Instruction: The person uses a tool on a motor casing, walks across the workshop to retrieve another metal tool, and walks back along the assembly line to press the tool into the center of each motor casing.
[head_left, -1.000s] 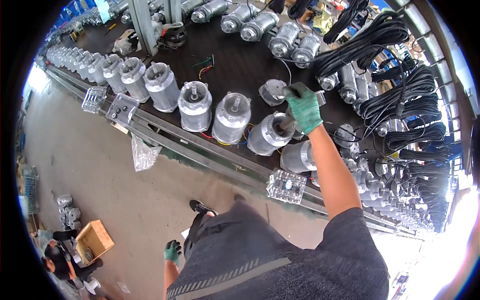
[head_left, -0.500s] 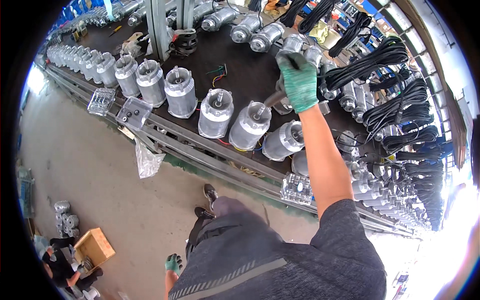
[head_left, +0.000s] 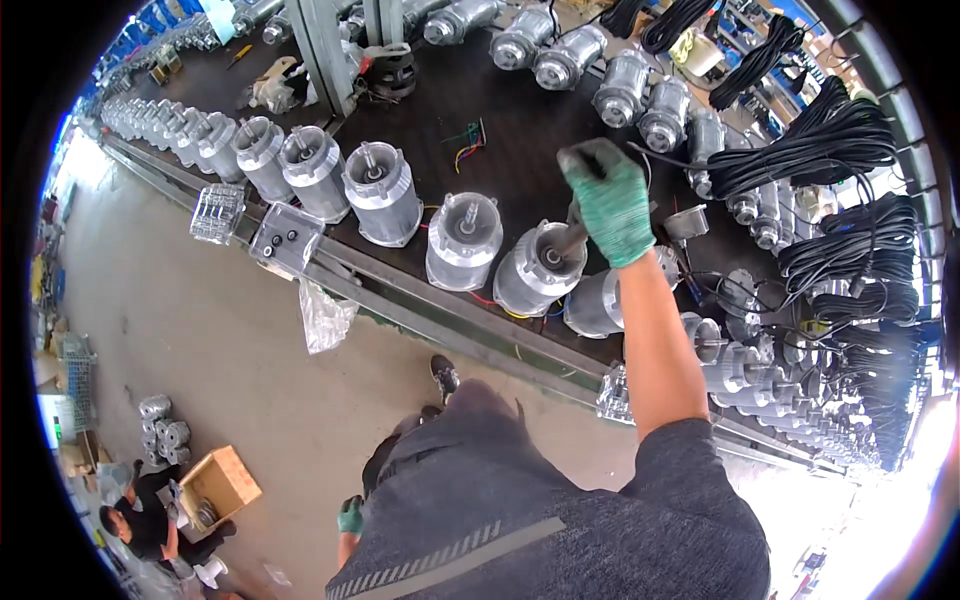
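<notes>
My right hand [head_left: 608, 200], in a green glove with a dark fingertip area, is closed around a grey metal tube [head_left: 572, 240]. The tube slants down to the left, its lower end inside the open top of a silver motor housing [head_left: 538, 283], at the shaft. Part of the tube is hidden by my fist. To the left stands another upright motor housing [head_left: 463, 250] with its shaft showing; a tilted one [head_left: 596, 305] lies partly behind my forearm. Low beside my body hangs my left hand [head_left: 350, 516], gloved in green, fingers loosely bent, nothing seen in it.
A row of motor housings [head_left: 383, 205] follows the bench's front edge. Clear plastic boxes [head_left: 286, 238] sit on the metal rail. Coiled black cables [head_left: 805, 155] lie right, a steel post [head_left: 322, 55] stands behind. A person [head_left: 150, 525] sits by a cardboard box [head_left: 220, 488] on the floor.
The tube's end has moved from the housing's rim into its open top, at the shaft. My view has shifted, so the bench appears farther right. My left hand remains low beside my body.
</notes>
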